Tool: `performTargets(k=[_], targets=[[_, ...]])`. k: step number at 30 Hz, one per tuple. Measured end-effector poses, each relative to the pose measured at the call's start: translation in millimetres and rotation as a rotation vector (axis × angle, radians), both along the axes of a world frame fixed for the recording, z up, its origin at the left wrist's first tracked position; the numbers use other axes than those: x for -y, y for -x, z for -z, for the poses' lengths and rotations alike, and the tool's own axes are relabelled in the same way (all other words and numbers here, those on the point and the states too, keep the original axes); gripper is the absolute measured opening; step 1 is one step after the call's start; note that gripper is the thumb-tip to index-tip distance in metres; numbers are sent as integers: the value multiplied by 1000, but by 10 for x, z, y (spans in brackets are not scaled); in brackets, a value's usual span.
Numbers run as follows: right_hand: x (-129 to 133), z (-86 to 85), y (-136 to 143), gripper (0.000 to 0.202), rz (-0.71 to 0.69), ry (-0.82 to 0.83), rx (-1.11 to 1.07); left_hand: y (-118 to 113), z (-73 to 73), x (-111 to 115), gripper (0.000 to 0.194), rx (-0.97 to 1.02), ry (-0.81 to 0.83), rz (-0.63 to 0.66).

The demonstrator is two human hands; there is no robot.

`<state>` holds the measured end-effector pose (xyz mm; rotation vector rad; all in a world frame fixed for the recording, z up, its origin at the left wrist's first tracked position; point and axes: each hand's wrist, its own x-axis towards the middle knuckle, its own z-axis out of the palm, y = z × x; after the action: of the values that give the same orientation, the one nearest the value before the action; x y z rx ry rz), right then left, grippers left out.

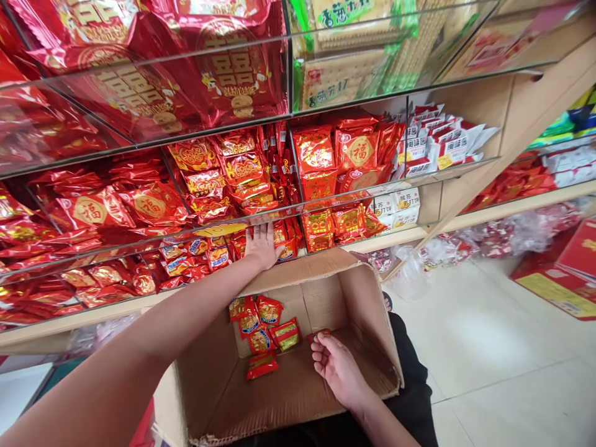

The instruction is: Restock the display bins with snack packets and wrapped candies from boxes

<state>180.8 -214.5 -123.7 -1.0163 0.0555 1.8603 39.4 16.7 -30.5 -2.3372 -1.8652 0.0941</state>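
My left hand (262, 244) reaches to the lowest shelf, its fingers stretched out and spread over the red packets behind the clear front panel. Inside an open cardboard box (298, 419), my right hand (334, 366) has its fingers curled round a small red packet (320, 333), of which only an edge shows. Several red and gold packets (261, 340) lie loose in the box, left of my right hand. The box stands against the shelf edge, in front of my body.
Shelves hold red packets (361, 152), white packets (421, 146) and large red bags (228, 71) behind clear panels. At the right, a red carton (565, 273) and plastic bags (412, 270) sit on the tiled floor (503, 354).
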Motion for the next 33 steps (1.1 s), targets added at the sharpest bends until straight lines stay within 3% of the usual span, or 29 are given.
performTargets(k=[15, 19, 22, 24, 25, 27, 28, 30, 33], targets=[[14, -7, 7, 21, 9, -13, 16, 22, -113, 7, 76, 41, 153, -27], [19, -15, 12, 21, 9, -12, 19, 3, -222, 36, 78, 84, 204, -39], [22, -18, 20, 21, 5, -16, 30, -2, -452, 287, 73, 124, 228, -31], [21, -16, 25, 21, 5, -14, 39, 31, -642, 615, 65, 172, 220, 29], [20, -14, 28, 21, 2, -13, 43, 60, -718, 817, 58, 212, 194, 94], [18, -8, 32, 21, -10, -15, 48, 142, -771, 1251, 41, 481, 117, 414], [19, -5, 35, 20, -20, -15, 51, 190, -727, 1458, 35, 548, 156, 526], [24, 0, 41, 20, -36, -18, 56, 292, -477, 1799, 33, 556, 352, 656], [40, 4, 56, 20, -49, -25, 65, 418, 182, 2038, 45, 579, 503, 517]])
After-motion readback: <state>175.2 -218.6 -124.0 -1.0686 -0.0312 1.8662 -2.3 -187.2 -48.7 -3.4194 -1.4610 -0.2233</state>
